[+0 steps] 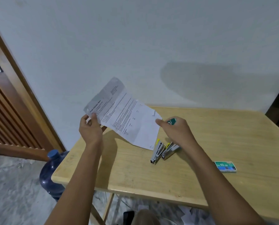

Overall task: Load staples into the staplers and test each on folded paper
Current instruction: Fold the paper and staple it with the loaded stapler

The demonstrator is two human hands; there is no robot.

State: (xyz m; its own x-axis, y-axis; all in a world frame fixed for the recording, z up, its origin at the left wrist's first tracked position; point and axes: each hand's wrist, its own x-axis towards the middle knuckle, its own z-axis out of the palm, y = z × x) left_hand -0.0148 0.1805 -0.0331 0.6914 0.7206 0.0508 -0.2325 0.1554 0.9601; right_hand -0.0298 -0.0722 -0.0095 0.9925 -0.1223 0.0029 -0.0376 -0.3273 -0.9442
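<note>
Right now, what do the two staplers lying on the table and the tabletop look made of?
Left stapler and right stapler: bare metal, shiny silver with bright glints; yellow tips look plastic. Table: pale wood or wood-look laminate, faint grain, smooth low-sheen finish; cannot tell which.

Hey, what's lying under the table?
White paper scraps on the floor, a dark object and the table's wooden legs. The tabletop hides whatever lies further back.

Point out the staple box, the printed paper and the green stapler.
staple box (225, 166): head view, its green top face.
printed paper (127, 117): head view, middle of the sheet.
green stapler (172, 121): head view, its exposed green end.
</note>
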